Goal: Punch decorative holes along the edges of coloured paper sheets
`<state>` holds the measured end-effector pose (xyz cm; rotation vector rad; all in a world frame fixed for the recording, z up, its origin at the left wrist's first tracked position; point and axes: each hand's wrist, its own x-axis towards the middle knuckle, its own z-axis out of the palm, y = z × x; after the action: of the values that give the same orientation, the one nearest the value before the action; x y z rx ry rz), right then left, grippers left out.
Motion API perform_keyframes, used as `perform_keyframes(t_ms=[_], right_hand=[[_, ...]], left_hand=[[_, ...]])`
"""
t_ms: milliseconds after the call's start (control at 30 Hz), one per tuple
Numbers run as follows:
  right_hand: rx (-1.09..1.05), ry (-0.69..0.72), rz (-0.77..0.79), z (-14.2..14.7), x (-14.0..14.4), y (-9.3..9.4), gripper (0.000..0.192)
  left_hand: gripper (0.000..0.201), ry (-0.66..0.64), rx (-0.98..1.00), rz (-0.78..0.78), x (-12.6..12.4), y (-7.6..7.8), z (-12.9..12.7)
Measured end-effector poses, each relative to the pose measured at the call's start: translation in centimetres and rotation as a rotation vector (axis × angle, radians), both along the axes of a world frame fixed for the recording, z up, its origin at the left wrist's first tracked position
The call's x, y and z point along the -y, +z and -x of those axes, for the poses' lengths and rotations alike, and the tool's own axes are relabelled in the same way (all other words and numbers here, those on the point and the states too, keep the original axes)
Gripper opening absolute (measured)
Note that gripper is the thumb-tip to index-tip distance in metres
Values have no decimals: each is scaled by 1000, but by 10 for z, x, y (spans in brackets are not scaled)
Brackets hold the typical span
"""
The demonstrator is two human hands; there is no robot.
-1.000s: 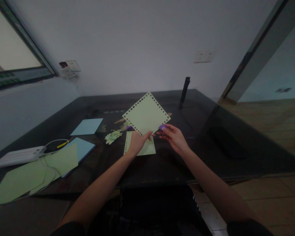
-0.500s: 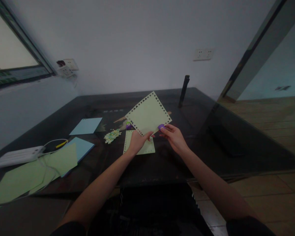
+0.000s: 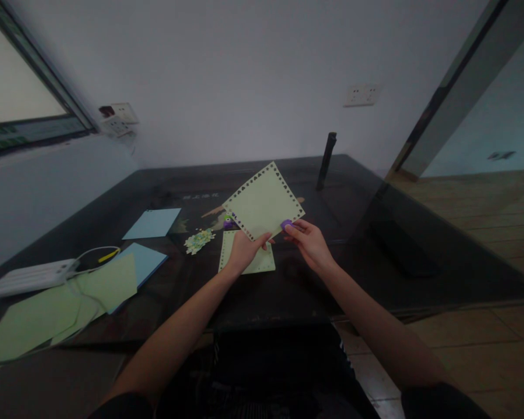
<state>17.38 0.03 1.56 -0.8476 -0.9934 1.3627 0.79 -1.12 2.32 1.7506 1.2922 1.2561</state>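
A pale green sheet of paper [image 3: 264, 201] with small shapes punched along its edges is raised above the table, tilted corner-up. My left hand [image 3: 245, 251] pinches its lower corner, thumb on top. In my right hand [image 3: 309, 243] is a small purple craft punch [image 3: 287, 224], closed in the fingers at the sheet's lower right edge. Below the left hand lies a second punched green sheet [image 3: 262, 263], partly covered. Just behind it sits a small purple and green object [image 3: 229, 222], partly hidden by the raised sheet. A heap of paper cut-outs [image 3: 199, 241] lies to the left.
Blue paper [image 3: 152, 224] and a stack of green sheets [image 3: 39, 317] lie on the left, beside a white power strip [image 3: 32, 277] with a cable. A black upright post [image 3: 326, 162] stands at the back right. A dark flat object [image 3: 402, 249] rests on the right.
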Motion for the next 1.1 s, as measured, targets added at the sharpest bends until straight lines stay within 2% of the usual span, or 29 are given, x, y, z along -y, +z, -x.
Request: perform_keyframes(t_ms=[700,1100], right_hand=[[-30,-5,-12,1,2,2,24],[-15,-8,-31,0,1,2,22]], left_hand=[[24,-2,-11,-4,3,3,-1],[24,-12,-24,-17,1,0,0]])
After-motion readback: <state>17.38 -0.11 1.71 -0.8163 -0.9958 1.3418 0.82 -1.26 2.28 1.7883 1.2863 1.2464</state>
